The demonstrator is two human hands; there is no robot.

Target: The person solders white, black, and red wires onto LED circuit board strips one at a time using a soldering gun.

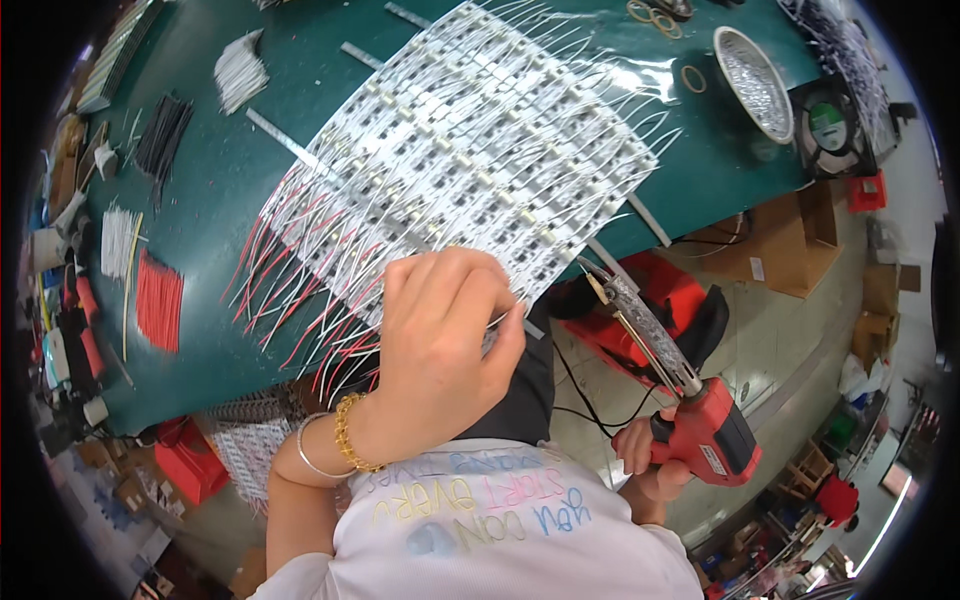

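A large white circuit board panel [470, 150], covered in rows of small parts and thin wires, lies on the green table. My left hand [440, 345] is over the panel's near edge. Its fingers are curled in and the thumb is close to the index finger; whatever they pinch is hidden. Red and white wires [310, 250] fan out past the panel's left edge. To the right, beyond the table edge, my right hand [650, 460] grips a red soldering gun [715, 435]. The gun's tip points up and left toward the panel's near right corner.
Bundles of red wires [160, 300], black wires [163, 140] and white wires [240, 72] lie at the left. A bowl [730, 45] and a black fan [830, 125] stand at the right. Metal strips [650, 218] stick out under the panel. A cardboard box [790, 245] sits beyond the edge.
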